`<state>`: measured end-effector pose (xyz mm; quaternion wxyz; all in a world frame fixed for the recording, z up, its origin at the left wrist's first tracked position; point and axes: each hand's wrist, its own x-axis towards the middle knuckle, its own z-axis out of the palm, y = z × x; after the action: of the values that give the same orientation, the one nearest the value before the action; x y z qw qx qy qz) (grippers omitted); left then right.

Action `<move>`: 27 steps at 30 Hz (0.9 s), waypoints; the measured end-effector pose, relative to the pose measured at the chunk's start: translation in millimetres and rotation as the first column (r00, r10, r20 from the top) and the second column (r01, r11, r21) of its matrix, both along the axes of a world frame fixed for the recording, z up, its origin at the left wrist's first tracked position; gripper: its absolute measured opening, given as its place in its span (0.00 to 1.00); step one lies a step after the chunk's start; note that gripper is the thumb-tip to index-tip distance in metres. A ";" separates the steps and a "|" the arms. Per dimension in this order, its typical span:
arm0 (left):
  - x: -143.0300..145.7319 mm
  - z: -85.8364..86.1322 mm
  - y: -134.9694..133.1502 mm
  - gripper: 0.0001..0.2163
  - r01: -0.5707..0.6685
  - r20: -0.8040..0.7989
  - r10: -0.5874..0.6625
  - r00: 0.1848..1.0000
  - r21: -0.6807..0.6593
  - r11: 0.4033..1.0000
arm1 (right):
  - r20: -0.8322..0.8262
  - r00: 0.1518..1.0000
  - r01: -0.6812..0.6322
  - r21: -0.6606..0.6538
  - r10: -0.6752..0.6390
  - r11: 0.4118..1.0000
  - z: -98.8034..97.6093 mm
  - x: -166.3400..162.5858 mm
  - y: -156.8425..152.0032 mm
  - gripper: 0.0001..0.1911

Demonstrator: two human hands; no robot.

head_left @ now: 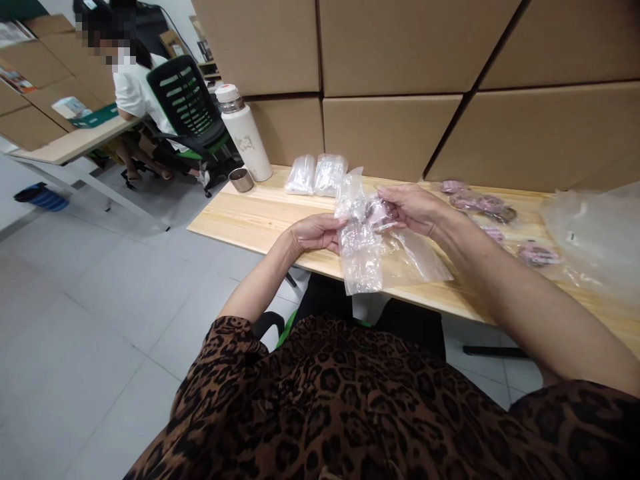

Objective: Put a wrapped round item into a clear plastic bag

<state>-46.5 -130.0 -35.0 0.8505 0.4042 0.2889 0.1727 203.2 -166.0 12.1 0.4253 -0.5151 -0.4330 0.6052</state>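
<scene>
The left hand is curled, fingers pinching the left edge of a clear plastic bag held above the near edge of the wooden surface. The right hand grips the bag's top from the right, fingers closed on a small pinkish item at its mouth. Both forearms reach forward, wrists bent inward. More pink items lie to the right; a white flask stands far left.
</scene>
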 end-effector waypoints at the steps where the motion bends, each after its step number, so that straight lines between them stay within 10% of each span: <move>1: 0.7 0.8 0.2 0.10 -0.001 0.001 0.001 1.000 0.007 1.000 | -0.018 1.000 -0.006 0.005 0.006 1.000 -2.2 1.5 0.9 0.21; 8: 24.6 22.2 -27.5 0.24 -0.297 0.176 0.321 0.931 -0.151 0.943 | 0.082 0.996 0.030 0.146 -0.042 0.989 -23.4 -9.3 -3.2 0.28; 16: 25.8 13.6 -37.4 0.03 -0.443 0.132 0.458 0.879 -0.126 0.887 | 0.091 0.981 0.146 0.218 -0.169 0.965 -29.3 -33.5 0.8 0.33; 27: 41.2 2.6 -60.9 0.09 -0.623 0.163 0.630 0.759 -0.094 0.776 | 0.054 0.993 -0.108 0.145 0.101 0.983 -29.4 -43.9 -23.9 0.29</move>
<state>-5.3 -190.9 -32.4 0.7737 0.2519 0.3297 0.4787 159.3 -189.9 -17.3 0.4198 -0.4726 -0.5129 0.5808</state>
